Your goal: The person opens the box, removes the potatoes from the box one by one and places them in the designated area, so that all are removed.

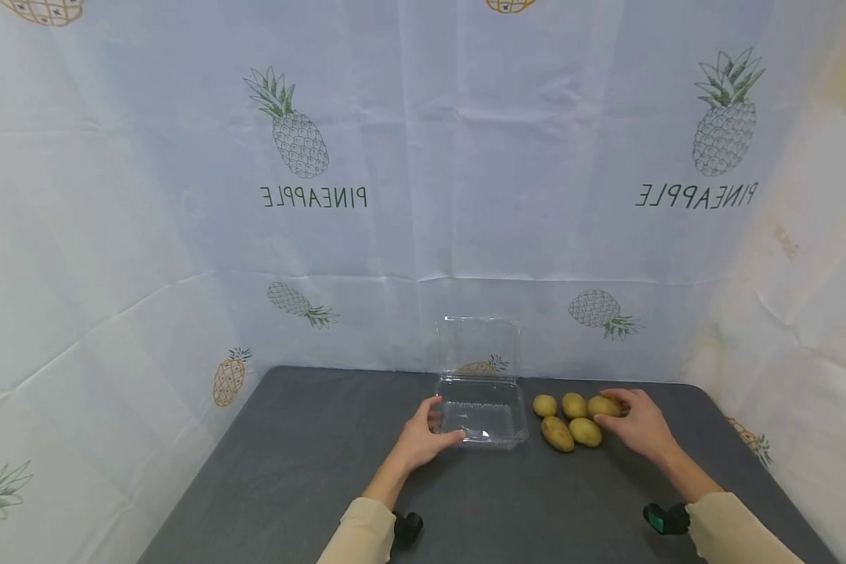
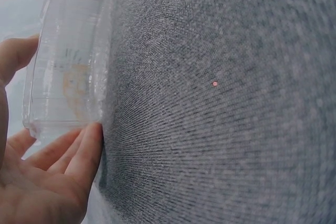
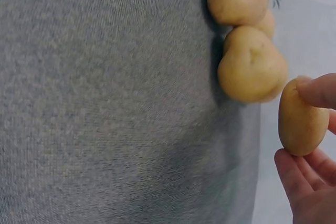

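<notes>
A clear plastic clamshell container stands on the table with its lid raised at the back. My left hand holds its left front corner, thumb at the front and fingers along the side. Right of the container, my right hand pinches a potato between thumb and fingertips. In the right wrist view this potato is apart from the nearest one. Several other yellow potatoes lie grouped between the container and the right hand, among them a longer one and a rounder one at the front.
The dark grey table ends at the back against a hanging white cloth printed with pineapples. Similar cloth hangs at both sides. Black straps with small devices sit at both wrists.
</notes>
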Tool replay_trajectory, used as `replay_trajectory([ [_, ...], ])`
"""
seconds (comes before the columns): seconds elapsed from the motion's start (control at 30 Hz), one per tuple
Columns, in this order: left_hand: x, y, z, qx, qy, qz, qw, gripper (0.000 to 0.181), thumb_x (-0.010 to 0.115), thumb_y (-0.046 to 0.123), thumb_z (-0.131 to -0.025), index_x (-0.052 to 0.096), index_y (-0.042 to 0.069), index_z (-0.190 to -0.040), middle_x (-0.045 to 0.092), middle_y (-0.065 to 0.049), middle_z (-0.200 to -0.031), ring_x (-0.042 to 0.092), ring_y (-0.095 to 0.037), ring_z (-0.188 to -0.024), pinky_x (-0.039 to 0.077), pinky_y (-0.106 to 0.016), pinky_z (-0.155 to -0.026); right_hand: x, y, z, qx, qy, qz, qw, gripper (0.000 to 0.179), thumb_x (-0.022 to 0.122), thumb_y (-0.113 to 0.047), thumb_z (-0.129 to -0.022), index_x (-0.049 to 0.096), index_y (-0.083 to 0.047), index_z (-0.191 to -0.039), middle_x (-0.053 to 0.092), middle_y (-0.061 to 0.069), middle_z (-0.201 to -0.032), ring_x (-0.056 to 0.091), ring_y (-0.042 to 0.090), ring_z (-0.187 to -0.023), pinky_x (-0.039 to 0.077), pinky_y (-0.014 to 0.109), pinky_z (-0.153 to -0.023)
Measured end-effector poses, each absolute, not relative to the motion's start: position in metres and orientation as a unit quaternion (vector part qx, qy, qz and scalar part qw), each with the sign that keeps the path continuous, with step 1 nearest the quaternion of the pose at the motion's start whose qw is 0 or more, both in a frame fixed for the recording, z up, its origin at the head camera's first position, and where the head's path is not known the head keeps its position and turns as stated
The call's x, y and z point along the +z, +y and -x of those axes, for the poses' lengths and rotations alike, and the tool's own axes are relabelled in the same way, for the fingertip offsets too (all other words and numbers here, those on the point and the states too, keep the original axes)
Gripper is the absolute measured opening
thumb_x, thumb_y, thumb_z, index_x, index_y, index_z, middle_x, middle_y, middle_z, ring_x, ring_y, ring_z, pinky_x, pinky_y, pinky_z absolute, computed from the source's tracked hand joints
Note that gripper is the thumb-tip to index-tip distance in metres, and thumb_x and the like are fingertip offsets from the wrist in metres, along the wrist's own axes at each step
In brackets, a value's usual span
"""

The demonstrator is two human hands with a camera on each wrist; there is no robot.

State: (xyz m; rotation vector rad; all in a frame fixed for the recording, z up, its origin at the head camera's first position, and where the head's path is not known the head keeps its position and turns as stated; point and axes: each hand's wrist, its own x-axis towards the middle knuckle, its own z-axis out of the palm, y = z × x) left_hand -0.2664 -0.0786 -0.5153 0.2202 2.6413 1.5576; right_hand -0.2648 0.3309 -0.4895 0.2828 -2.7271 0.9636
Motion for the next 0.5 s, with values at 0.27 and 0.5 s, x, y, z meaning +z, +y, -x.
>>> replay_trajectory([
  [0.27,-0.518,-0.080,0.267,0.508,0.857,-0.075,0.034,0.088,0.082,0.042,-0.086,0.038,0.011,-0.155,0.052,-0.022,-0.142,0.054,-0.039,-0.130,0.051,-0.057,-0.097,-0.500,0.337,0.270,0.310,-0.942,-0.076,0.107,0.051,0.076,-0.020,-0.092,0.061,0.011,-0.129,0.057,0.030,-0.115,0.057,0.041,-0.099,0.051,0.054,-0.075],
  [0.5,-0.519,-0.081,0.266,0.513,0.854,-0.084,0.032,0.087,0.083,0.040,-0.086,0.038,0.011,-0.155,0.052,-0.023,-0.142,0.054,-0.040,-0.130,0.050,-0.058,-0.098,-0.507,0.337,0.270,0.304,-0.944,-0.075,0.105,0.047,0.077,-0.014,-0.090,0.062,0.013,-0.126,0.056,0.033,-0.117,0.056,0.044,-0.100,0.050,0.057,-0.078],
])
